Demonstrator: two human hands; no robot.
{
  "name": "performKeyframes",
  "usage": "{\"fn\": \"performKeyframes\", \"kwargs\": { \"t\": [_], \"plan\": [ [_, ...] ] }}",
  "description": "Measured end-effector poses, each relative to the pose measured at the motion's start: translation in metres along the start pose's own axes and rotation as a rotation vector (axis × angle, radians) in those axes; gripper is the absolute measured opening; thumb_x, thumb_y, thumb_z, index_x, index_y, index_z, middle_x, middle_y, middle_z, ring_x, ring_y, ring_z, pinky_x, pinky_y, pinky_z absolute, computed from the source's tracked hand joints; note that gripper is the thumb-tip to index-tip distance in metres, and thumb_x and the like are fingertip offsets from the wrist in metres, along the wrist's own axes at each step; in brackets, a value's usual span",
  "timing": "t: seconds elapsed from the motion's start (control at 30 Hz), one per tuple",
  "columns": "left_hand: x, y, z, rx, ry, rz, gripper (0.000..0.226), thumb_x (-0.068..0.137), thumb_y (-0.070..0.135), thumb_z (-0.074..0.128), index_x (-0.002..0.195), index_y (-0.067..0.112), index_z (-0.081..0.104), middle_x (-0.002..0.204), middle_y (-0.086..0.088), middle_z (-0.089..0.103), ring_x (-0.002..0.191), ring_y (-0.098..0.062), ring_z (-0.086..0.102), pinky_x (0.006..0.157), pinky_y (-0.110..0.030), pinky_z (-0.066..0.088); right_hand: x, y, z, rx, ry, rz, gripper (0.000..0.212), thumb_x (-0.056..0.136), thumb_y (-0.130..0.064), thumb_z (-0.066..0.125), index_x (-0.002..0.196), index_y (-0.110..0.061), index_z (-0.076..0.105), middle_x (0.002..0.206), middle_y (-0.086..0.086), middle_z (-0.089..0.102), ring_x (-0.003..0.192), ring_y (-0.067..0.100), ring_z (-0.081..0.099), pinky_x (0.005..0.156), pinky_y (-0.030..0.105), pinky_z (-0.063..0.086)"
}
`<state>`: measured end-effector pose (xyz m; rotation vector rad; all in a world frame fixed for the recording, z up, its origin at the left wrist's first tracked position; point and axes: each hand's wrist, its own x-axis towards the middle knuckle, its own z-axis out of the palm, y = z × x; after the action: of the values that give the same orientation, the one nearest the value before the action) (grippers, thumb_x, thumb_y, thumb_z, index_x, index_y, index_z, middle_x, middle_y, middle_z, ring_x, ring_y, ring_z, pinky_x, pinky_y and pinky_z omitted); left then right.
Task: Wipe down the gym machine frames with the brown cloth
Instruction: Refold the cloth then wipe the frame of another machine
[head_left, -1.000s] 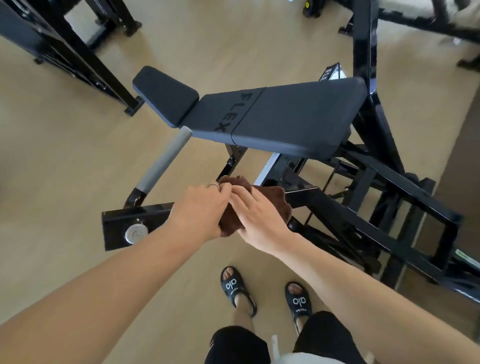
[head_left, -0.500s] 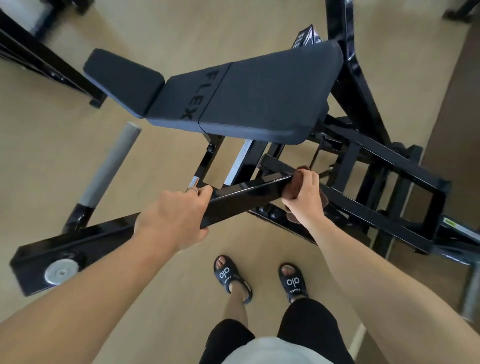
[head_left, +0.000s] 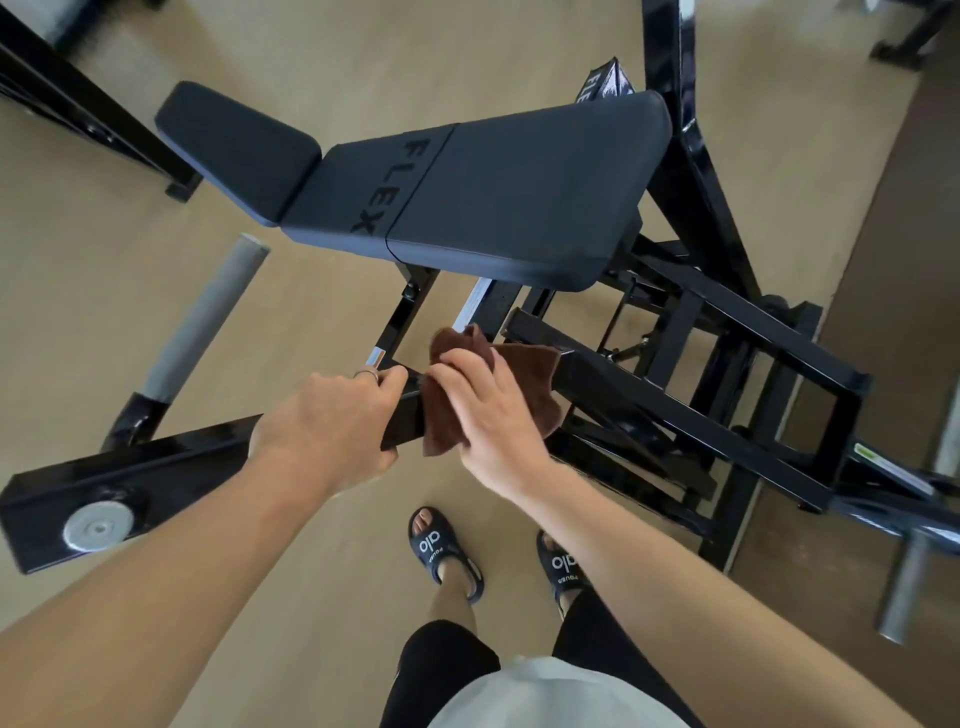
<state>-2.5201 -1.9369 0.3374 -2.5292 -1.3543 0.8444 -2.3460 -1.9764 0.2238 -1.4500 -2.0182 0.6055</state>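
**Two hands on a black frame bar of a gym machine, seen from above**

The left hand is curled around the black frame bar, its grip clenched on the metal, with a ring on one finger. Just to its right, the right hand lies on the brown cloth, fingers bent over the fabric and pressing it onto the same bar; this grip holds the cloth against the frame. The cloth is draped across the top of the bar, one corner rising behind the fingers and another hanging below the bar's near edge. The two hands lie close together, a short stretch of bare bar between them. At the bar's left end sits a round silver cap. A grey cylindrical handle angles upward behind the left hand. Beyond the hands stands the dark padded bench, lettered FLEX, with a smaller pad at its left. Black frame members extend to the right. Below, two feet in black sandals stand on the tan floor
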Motion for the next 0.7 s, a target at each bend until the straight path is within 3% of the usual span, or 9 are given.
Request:
{"fn": "performKeyframes", "kwargs": {
  "t": [0.07, 0.17, 0.23, 0.4, 0.47, 0.57, 0.7],
  "plan": [
    [-0.001, 0.0, -0.001, 0.018, 0.015, 0.005, 0.055, 0.076, 0.056, 0.066, 0.115, 0.022, 0.049, 0.086, 0.002, 0.066, 0.066, -0.024, 0.068, 0.05, -0.032, 0.023, -0.002, 0.039, -0.007, -0.035, 0.003, 0.092, 0.068, 0.073, -0.01, 0.079, 0.135, -0.013, 0.051, 0.139, 0.004, 0.048, 0.132, 0.029, 0.046, 0.127, 0.042, 0.013],
    [-0.002, 0.0, -0.001, 0.034, 0.014, 0.005, 0.057, 0.076, 0.057, 0.066, 0.117, 0.022, 0.05, 0.086, 0.002, 0.066, 0.066, -0.024, 0.067, 0.051, -0.031, 0.024, -0.011, 0.092, -0.014, -0.005, 0.035, 0.458, 0.067, 0.073, -0.013, 0.085, 0.132, -0.021, 0.054, 0.14, 0.0, 0.047, 0.125, 0.026, 0.048, 0.118, 0.049, 0.034],
    [-0.001, 0.0, -0.001, 0.024, -0.007, 0.007, 0.057, 0.076, 0.057, 0.066, 0.119, 0.022, 0.051, 0.087, 0.002, 0.066, 0.067, -0.024, 0.068, 0.051, -0.031, 0.025, -0.015, 0.113, -0.015, 0.094, 0.026, 0.594, 0.064, 0.078, -0.008, 0.08, 0.134, -0.021, 0.051, 0.142, 0.001, 0.042, 0.123, 0.027, 0.049, 0.113, 0.048, 0.041],
    [-0.001, -0.001, 0.0, 0.049, 0.008, 0.008, 0.058, 0.078, 0.059, 0.061, 0.122, 0.023, 0.047, 0.091, 0.004, 0.065, 0.071, -0.022, 0.068, 0.051, -0.032, 0.026, -0.01, 0.1, -0.017, 0.099, -0.035, 0.771, 0.08, 0.074, 0.003, 0.077, 0.142, -0.018, 0.041, 0.148, 0.004, 0.032, 0.128, 0.032, 0.044, 0.115, 0.05, 0.038],
    [0.0, -0.001, 0.002, 0.052, 0.004, 0.005, 0.057, 0.079, 0.059, 0.059, 0.122, 0.023, 0.046, 0.093, 0.004, 0.065, 0.072, -0.022, 0.069, 0.052, -0.032, 0.027, -0.006, 0.065, -0.015, 0.033, -0.069, 0.684, 0.089, 0.068, -0.001, 0.081, 0.144, -0.016, 0.037, 0.149, 0.004, 0.029, 0.129, 0.037, 0.039, 0.121, 0.053, 0.028],
    [0.0, 0.0, 0.001, 0.054, -0.019, -0.005, 0.056, 0.077, 0.058, 0.06, 0.118, 0.022, 0.048, 0.089, 0.004, 0.064, 0.068, -0.022, 0.067, 0.05, -0.031, 0.024, -0.008, 0.01, 0.002, -0.09, -0.059, 0.327, 0.094, 0.061, -0.011, 0.088, 0.141, -0.016, 0.039, 0.144, 0.004, 0.035, 0.134, 0.038, 0.04, 0.125, 0.06, 0.013],
    [0.0, 0.0, 0.006, 0.031, 0.0, -0.022, 0.056, 0.072, 0.056, 0.065, 0.114, 0.022, 0.05, 0.083, 0.003, 0.064, 0.063, -0.022, 0.066, 0.049, -0.029, 0.023, -0.006, 0.03, -0.005, -0.009, -0.013, 0.147, 0.072, 0.073, -0.012, 0.082, 0.137, -0.018, 0.049, 0.14, 0.002, 0.044, 0.134, 0.03, 0.044, 0.126, 0.054, 0.014]
  ]
}}
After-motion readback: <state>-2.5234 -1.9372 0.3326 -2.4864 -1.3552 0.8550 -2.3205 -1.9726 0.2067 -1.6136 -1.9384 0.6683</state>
